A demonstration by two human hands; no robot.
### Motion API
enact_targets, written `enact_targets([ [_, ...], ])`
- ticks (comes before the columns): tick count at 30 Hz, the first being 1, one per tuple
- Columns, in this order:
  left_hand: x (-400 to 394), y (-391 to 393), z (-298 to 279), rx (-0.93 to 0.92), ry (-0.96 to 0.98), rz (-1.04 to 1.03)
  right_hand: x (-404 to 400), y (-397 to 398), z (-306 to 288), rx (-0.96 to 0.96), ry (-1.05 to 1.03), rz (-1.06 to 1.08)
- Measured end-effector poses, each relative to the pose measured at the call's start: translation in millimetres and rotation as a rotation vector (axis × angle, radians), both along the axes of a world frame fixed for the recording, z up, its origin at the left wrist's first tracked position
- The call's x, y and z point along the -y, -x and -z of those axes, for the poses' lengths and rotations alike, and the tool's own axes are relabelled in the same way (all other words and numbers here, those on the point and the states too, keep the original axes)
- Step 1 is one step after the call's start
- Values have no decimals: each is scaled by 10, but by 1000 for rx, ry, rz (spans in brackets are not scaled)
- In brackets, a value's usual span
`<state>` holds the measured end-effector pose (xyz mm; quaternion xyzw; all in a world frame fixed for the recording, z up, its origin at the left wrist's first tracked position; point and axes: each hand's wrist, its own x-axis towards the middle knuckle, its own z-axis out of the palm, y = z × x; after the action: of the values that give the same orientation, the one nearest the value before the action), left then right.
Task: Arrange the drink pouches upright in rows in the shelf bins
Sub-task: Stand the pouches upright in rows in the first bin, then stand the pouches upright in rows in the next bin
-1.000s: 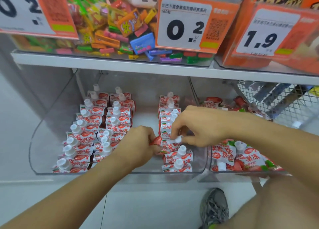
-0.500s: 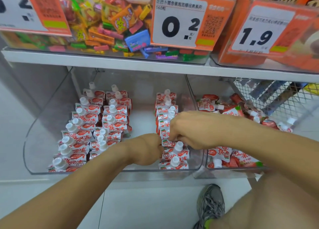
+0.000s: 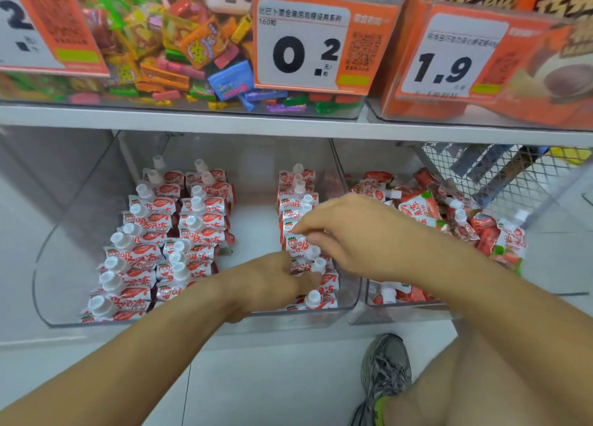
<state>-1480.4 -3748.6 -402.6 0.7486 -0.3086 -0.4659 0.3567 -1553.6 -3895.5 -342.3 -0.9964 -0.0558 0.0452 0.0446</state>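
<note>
**Hands work the third pouch row**

Since the earlier frame both hands have drawn closer over the right-hand row, and the view has tipped slightly down. Left hand [image 3: 276, 281], at centre frame, curls its fingers round a pouch near the front of that row. Right hand [image 3: 349, 233] hovers just above, fingertips bent and pinching at a pouch top; whether it truly holds it, I cannot tell. Drink pouches [image 3: 167, 242] stand upright in two neat rows at left of the clear bin [image 3: 57, 265]. Loose pouches [image 3: 449, 214] lie jumbled in the neighbouring bin at right. Price tags [image 3: 301, 40] hang along the upper shelf.
</note>
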Motion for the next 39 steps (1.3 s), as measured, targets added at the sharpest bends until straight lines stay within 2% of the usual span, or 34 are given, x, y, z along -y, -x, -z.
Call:
enact_targets([
  [3,37,45,-64,-165,47,-88,26,396,92,534,-308,95],
  [4,45,63,-74,-219,34,-121,48,492,148,642,-371,170],
  [6,62,105,-120,-231,5,-205,152,627,244,713,-426,313],
  [9,57,152,-161,-132,-20,-363,407,767,289,549,-496,390],
  [10,41,160,-152,-47,-42,-384,490,809,299,483,-522,396],
  [12,55,249,-200,274,-26,-396,629,893,340,320,-542,411],
  [14,104,417,-316,587,279,-522,719,953,388,136,-506,391],
  [15,141,515,-401,673,474,-582,762,970,416,74,-470,370],
  [17,243,713,-570,745,724,-539,830,979,462,12,-392,333],
  [18,305,797,-629,777,743,-443,842,976,466,-13,-370,336],
  [22,624,931,-595,887,517,-9,889,904,442,-56,-395,374],
  [25,798,922,-407,967,302,146,988,787,432,-121,-371,341],
  [27,871,914,-351,1029,194,159,1072,726,433,-130,-360,315],
  [30,957,912,-361,1067,164,107,1171,720,486,-84,-397,293],
  [34,1020,881,-388,1027,112,53,1314,826,548,17,-499,290],
  [39,1139,897,-417,1038,5,105,1639,1096,357,300,-667,407],
])
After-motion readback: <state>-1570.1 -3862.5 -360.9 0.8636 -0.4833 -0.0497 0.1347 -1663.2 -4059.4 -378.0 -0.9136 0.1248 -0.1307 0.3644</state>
